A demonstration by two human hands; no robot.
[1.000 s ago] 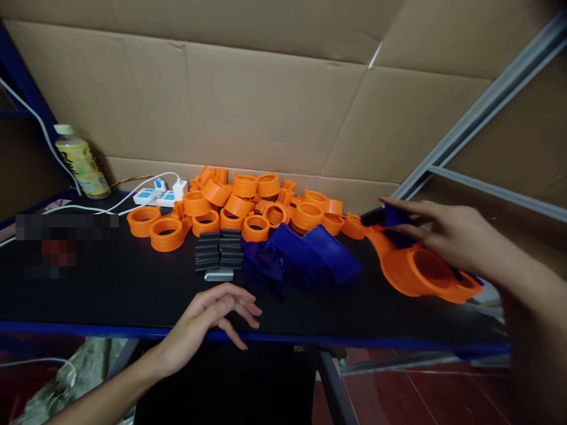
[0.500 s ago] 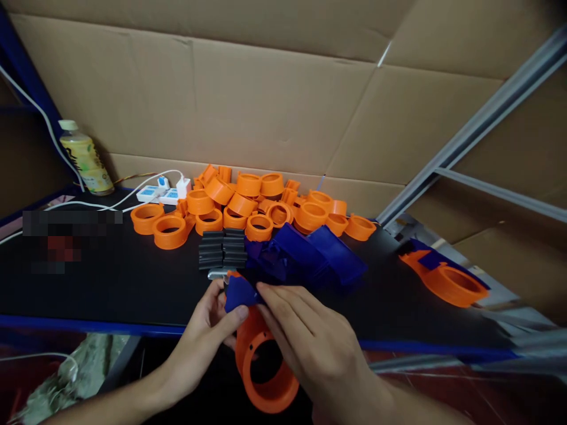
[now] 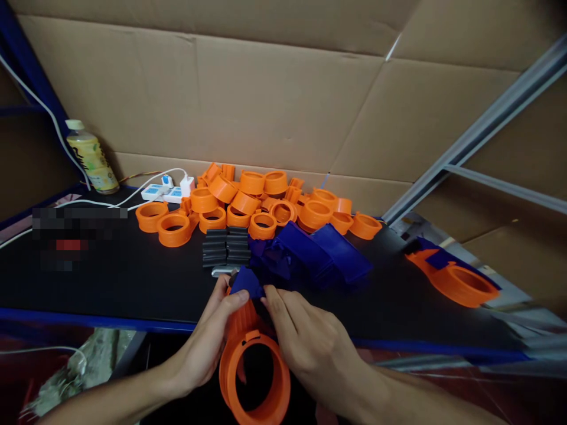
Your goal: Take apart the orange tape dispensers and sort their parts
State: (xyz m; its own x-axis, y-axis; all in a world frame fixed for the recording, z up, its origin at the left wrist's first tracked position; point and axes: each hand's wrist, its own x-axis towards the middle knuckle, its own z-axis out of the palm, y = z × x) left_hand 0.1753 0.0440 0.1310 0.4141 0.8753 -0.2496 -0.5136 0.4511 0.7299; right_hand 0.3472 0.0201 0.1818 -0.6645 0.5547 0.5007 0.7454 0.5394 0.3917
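Observation:
An orange tape dispenser (image 3: pixel 228 378) is held over the front edge of the table, its round ring toward me. A blue plastic piece (image 3: pixel 244 283) sits at its far end. My left hand (image 3: pixel 208 339) is closed round that end, the thumb pressing on the blue piece. My right hand (image 3: pixel 316 339) pinches the right edge of the blue piece; its fingertips are partly hidden. Just beyond my hands lie black ribbed strips (image 3: pixel 225 248), a light metal-looking piece (image 3: pixel 220 271) and a heap of blue plastic parts (image 3: pixel 343 254).
Orange dispenser bodies (image 3: pixel 264 183) are piled against the cardboard wall (image 3: pixel 283 106). At the right end lies an orange and blue dispenser (image 3: pixel 469 289). A bottle (image 3: pixel 93 159) and a white power strip (image 3: pixel 170 193) with cables stand back left. A metal frame (image 3: pixel 425 183) rises at right.
The dispenser's ring has turned and swung down and left, showing more of its face. Both hands still hold it at the blue piece. The view has shifted slightly.

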